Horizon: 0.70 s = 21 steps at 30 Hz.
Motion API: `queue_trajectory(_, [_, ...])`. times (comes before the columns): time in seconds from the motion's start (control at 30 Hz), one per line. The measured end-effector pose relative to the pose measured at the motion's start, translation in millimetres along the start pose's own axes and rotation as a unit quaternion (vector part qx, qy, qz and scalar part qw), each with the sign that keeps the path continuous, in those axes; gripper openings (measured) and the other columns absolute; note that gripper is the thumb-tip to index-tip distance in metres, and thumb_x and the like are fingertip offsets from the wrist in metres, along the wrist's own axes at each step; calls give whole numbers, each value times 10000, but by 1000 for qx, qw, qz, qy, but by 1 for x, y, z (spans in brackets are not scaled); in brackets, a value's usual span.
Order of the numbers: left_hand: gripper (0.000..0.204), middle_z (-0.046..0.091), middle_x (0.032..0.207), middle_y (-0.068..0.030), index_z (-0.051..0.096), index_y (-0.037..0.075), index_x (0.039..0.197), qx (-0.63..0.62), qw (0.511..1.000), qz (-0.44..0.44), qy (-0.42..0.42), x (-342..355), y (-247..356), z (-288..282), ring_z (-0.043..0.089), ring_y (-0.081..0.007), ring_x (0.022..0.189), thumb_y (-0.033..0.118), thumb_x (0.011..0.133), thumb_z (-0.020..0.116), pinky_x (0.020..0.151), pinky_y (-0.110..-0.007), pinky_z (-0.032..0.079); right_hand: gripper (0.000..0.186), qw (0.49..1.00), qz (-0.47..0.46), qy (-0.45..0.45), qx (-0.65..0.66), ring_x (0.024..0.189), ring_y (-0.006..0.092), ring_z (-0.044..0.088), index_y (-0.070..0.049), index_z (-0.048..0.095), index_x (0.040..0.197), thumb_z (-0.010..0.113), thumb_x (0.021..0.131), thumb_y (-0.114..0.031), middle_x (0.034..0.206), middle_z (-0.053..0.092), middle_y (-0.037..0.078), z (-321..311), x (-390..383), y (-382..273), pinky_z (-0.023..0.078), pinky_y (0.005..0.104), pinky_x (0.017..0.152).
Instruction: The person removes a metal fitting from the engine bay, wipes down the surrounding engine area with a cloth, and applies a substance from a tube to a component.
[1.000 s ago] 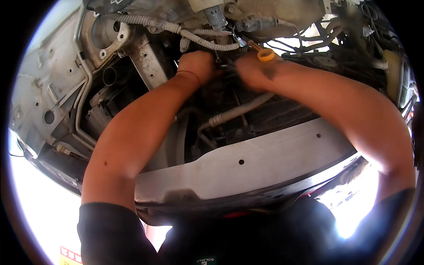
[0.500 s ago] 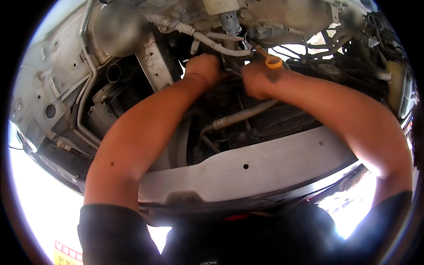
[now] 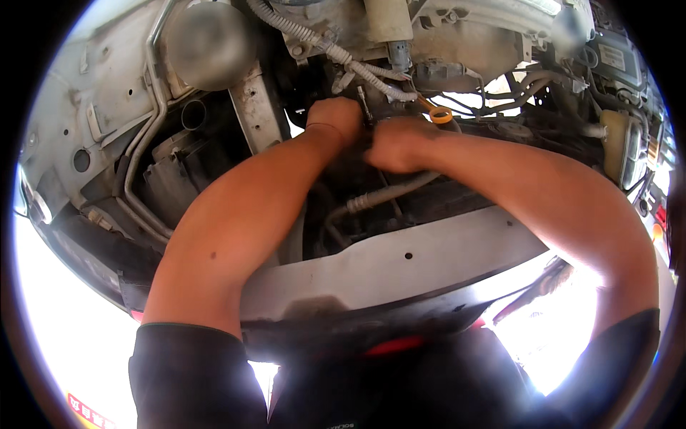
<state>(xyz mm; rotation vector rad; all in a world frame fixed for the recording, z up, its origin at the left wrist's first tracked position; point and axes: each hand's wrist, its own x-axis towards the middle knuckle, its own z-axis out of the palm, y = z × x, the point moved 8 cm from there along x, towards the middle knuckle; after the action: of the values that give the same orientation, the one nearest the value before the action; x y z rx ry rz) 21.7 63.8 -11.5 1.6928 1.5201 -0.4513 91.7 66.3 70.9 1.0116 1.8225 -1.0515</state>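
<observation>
Deep in a vehicle's front engine bay, my two hands are close together, knuckles up. My left hand (image 3: pixel 334 119) is closed in a fist below the corrugated hose; whatever its fingers hold is hidden. Beside it, my right hand (image 3: pixel 401 144) is closed too, fingers curled out of sight. A slim metal rod (image 3: pixel 365 104), perhaps a tool, stands nearly upright between the hands. Its lower end disappears near the right fingers, and which hand grips it is unclear. Just beyond the right wrist is an orange ring handle (image 3: pixel 440 114), like a dipstick's.
A pale metal crossbeam (image 3: pixel 379 261) spans the front, under my forearms. Behind the hands runs the corrugated hose (image 3: pixel 343 56). A grey pipe (image 3: pixel 386 194) passes below them. Metal lines (image 3: pixel 136 161) follow the left panel, and a yellowed plastic tank (image 3: pixel 616 146) stands at the right.
The view has shifted, showing more of the far engine bay. My right hand has moved left, nearer the left hand. The metal rod between them now points upward rather than lying across.
</observation>
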Motion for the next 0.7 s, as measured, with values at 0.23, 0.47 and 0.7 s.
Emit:
queue_trajectory(0.23, [463, 691, 967, -151, 715, 75, 930, -30, 999, -21, 17, 6, -7, 12, 667, -305, 930, 494, 744, 651, 807, -402, 533, 257, 984, -9, 121, -128, 857, 357, 668, 17, 680, 882, 615, 786, -213, 885, 679, 208, 6, 19, 22, 529, 429, 752])
queue_trajectory(0.47, [374, 694, 1009, -126, 722, 105, 966, -55, 998, 9, -21, -4, 6, 17, 669, -289, 958, 416, 781, 631, 829, -394, 530, 403, 954, -168, 213, -131, 969, 346, 639, -60, 644, 1056, 572, 833, -387, 1026, 658, 206, 18, 39, 56, 517, 448, 844])
queue_trajectory(0.7, [425, 673, 1047, -166, 679, 76, 1026, -43, 998, -55, 7, 13, -25, 45, 654, -300, 984, 420, 779, 638, 825, -410, 527, 354, 997, -54, 33, -37, 936, 385, 641, 13, 595, 1084, 558, 835, -235, 955, 659, 234, 35, 18, 18, 522, 456, 796])
